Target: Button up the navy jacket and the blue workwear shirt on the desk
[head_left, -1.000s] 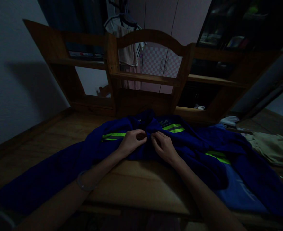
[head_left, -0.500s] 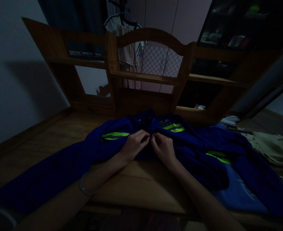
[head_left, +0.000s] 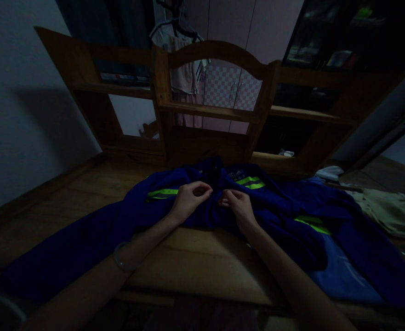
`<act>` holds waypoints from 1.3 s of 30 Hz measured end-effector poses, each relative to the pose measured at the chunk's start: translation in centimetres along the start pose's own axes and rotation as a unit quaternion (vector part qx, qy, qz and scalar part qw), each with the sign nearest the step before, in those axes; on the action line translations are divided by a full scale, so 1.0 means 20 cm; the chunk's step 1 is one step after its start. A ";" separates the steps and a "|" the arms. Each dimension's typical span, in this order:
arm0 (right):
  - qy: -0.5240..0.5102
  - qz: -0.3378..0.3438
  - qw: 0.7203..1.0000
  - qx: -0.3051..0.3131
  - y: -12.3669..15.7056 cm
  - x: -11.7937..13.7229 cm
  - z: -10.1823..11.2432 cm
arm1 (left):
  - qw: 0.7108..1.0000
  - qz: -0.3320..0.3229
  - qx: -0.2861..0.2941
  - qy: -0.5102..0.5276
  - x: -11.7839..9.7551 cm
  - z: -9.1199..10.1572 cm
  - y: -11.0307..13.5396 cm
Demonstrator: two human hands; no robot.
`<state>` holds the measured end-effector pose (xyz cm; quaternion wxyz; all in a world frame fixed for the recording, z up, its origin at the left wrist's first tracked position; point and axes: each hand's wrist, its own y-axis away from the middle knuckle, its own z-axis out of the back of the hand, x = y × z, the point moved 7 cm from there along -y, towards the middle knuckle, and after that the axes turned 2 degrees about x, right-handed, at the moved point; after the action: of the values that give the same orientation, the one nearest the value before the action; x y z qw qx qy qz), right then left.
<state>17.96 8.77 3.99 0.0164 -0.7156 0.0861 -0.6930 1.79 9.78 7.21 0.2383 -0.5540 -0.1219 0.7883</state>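
Observation:
A dark blue jacket (head_left: 285, 207) with bright yellow-green stripes lies spread across a wooden table (head_left: 195, 262), sleeves stretched out to both sides. My left hand (head_left: 188, 200) pinches the cloth of the jacket's front just left of its middle opening. Close beside it, my right hand (head_left: 238, 204) grips the opposite edge of the front, fingers curled. The two hands almost touch below the collar. A thin bracelet circles my left wrist.
A wooden shelf unit with an arched frame (head_left: 216, 92) stands along the table's far edge. A crumpled beige garment (head_left: 388, 209) and a small white cloth (head_left: 328, 172) lie at the right. Clothes hang behind (head_left: 183, 69). The room is dim.
Both hands stayed at the jacket's front opening, shifting slightly: fingers re-gripped the cloth edges and moved a little upward toward the collar. The jacket barely moved.

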 end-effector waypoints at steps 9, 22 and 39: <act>0.316 0.224 0.922 0.012 0.10 0.22 -0.05 | 0.980 -0.124 0.064 -0.145 -0.15 -0.04 0.02; -0.023 0.038 0.997 0.061 0.05 0.07 -0.06 | 0.928 -0.216 0.092 -0.288 -0.21 -0.08 0.07; -0.104 0.065 0.992 -0.017 -0.02 0.22 0.12 | 0.990 0.064 -0.120 0.035 0.21 0.19 -0.08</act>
<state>20.57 8.28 8.39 0.0583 -0.7771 0.1426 -0.6103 -2.57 13.56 5.98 0.1227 -0.6124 -0.1718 0.7618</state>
